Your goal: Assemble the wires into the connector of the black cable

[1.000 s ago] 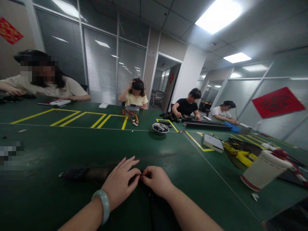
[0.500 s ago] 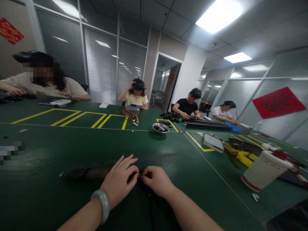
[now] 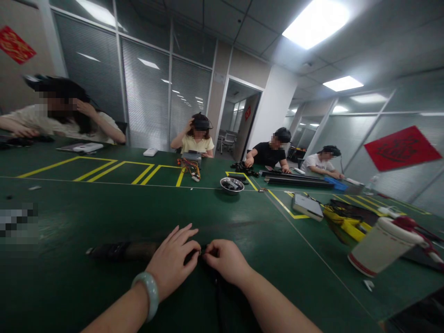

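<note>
My left hand point(image 3: 175, 259), with a pale green bangle point(image 3: 148, 296) on its wrist, has thumb and forefinger bent together at a small dark piece, the other fingers raised. Close beside it, my right hand point(image 3: 225, 261) is closed in a pinch at the same spot. What the fingertips hold is too small and dark to name. A dark, long cylindrical tool point(image 3: 121, 251) with a pale tip lies on the green table point(image 3: 180, 208), partly hidden by my left hand. Below my right hand a black cable point(image 3: 218, 300) runs toward me.
A metal bowl point(image 3: 232, 185) of dark parts stands ahead. Wired grey unit point(image 3: 191, 159), silver box point(image 3: 307, 206), yellow bag point(image 3: 347, 224) and white cup point(image 3: 383, 247) lie farther off. Several co-workers sit across, near black rails point(image 3: 298, 180) and a blue tray point(image 3: 335, 183).
My hands stay almost in place. The co-worker at far left has raised a hand to the head; the one in black has moved a hand left to the pile of black parts.
</note>
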Tool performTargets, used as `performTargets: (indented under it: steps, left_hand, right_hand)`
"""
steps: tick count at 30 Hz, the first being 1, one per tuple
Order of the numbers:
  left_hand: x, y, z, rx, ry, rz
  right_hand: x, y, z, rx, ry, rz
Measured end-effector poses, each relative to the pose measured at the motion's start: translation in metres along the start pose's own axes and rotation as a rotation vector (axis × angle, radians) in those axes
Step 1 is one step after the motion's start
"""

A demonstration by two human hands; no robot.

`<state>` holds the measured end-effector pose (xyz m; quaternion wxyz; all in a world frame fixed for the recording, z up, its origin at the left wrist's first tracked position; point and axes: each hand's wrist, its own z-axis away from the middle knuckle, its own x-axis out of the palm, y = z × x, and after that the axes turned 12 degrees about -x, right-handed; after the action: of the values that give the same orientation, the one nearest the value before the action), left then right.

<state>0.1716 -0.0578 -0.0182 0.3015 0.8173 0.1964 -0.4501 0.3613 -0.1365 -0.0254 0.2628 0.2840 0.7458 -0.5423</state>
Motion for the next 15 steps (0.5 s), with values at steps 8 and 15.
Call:
performTargets:
  steps: [8, 15]
  left_hand:
    - [-0.0001, -0.0001, 0.0007, -0.008, 0.003, 0.009]
    - [-0.0005, 0.0000, 0.0006, 0.034, -0.004, 0.031]
  right_hand:
    - [-0.0028, -0.0036, -0.0002, 0.005, -0.015, 0.010]
    - [-0.0029, -0.0038, 0.0002, 0.003, -0.015, 0.021]
